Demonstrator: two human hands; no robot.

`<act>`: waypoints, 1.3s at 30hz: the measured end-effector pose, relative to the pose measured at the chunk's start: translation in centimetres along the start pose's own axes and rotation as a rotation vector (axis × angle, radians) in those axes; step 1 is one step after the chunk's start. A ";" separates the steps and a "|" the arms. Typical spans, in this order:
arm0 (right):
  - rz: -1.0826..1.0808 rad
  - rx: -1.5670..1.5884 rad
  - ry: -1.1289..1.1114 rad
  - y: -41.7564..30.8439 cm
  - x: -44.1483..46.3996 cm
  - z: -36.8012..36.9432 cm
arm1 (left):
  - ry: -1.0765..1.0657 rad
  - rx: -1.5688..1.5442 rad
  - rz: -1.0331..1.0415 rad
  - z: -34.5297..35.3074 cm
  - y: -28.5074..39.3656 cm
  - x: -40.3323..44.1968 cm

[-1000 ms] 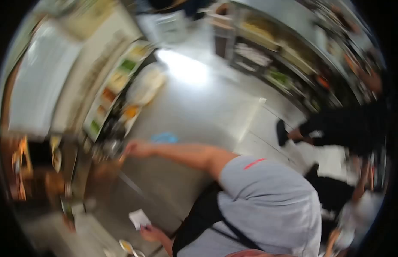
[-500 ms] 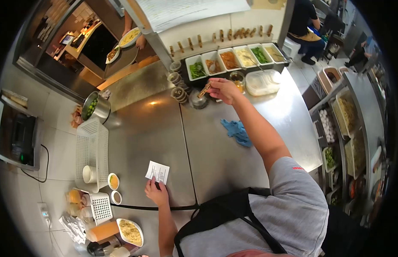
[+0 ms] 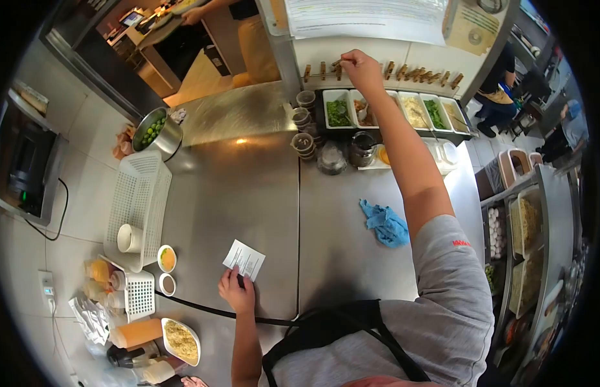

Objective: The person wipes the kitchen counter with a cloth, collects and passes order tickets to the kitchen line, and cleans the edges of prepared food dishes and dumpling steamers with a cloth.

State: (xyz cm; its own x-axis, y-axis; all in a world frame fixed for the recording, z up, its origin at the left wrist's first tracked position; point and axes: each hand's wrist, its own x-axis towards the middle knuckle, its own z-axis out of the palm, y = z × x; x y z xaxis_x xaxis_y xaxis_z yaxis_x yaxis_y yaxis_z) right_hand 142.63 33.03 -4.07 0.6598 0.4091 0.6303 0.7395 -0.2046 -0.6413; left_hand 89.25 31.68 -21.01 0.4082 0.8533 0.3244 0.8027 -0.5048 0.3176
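Steel surface [image 3: 229, 200] extended beneath both arms. Along its left side stood a white perforated basket [image 3: 132, 193]; at the far edge, a row of white containers [image 3: 351, 109] lay below the right forearm. A metal pot [image 3: 172, 137] of green round pieces stood beyond the basket. A crumpled blue cloth [image 3: 385, 223] rested just left of the right upper arm, well apart from both hands. The left hand [image 3: 238, 293], near the middle of the surface, grasped the near edge of a white paper slip [image 3: 247, 258], which projected past the fingertips. The right hand [image 3: 364, 71], raised to the wall and well apart from the slip, had its fingertips pinched together at the wooden clothespins [image 3: 419, 73], near the row's left end; whether they gripped one could not be told. A small dark object [image 3: 240, 280] showed at the left fingers, against the slip.
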 end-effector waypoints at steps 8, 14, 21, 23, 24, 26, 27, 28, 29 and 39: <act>0.008 -0.286 -0.133 2.2 0.4 5.3 | 0.010 -0.015 -0.011 -0.3 0.4 0.4; -0.027 -0.186 -0.039 0.7 1.1 3.3 | 0.010 -0.031 -0.027 -0.3 0.3 0.5; -0.202 0.292 -0.670 -9.5 -19.9 6.8 | 0.029 -0.070 -0.071 -0.9 0.3 0.7; -0.439 0.209 -0.734 -10.9 -27.5 8.9 | 0.039 -0.093 -0.073 -0.7 0.1 0.5; -0.393 0.195 -0.823 -12.7 -30.2 8.9 | 0.044 -0.100 -0.077 -0.7 0.1 0.4; -0.387 0.146 -0.906 -14.7 -33.5 9.1 | 0.056 -0.112 -0.068 -0.7 0.0 0.5; -0.426 0.113 -0.903 -15.3 -34.6 9.3 | 0.055 -0.114 -0.071 -0.8 -0.1 0.5; -0.463 0.077 -0.899 -15.7 -35.3 9.5 | 0.053 -0.116 -0.072 -0.8 -0.1 0.5; -0.448 0.031 -0.904 -15.8 -35.7 9.7 | 0.051 -0.121 -0.071 -0.8 -0.1 0.5; -0.407 -0.126 -0.832 -16.2 -36.3 10.5 | 0.059 -0.109 -0.051 -0.5 -0.5 0.4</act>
State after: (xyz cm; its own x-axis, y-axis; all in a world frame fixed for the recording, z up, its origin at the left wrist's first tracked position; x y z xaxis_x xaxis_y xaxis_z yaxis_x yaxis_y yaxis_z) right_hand 105.26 30.86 -21.20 0.0747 0.9657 0.2488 0.9338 0.0198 -0.3573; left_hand 88.79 32.21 -20.65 0.3395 0.8705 0.3563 0.7686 -0.4751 0.4284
